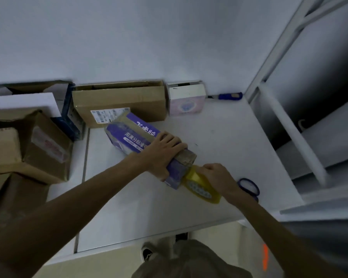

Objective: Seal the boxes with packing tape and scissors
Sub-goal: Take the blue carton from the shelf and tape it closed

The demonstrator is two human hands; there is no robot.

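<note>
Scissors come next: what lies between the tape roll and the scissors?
Head view: only the right hand, gripping the tape roll; the scissors lie beside its wrist.

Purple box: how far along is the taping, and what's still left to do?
Done: a tape strip runs along the top of the purple box. In hand: the left hand holds the box down while the right hand grips the tape roll at its near end. Left: cutting the tape, since the scissors lie untouched on the table, and the brown carton behind looks open.
</note>
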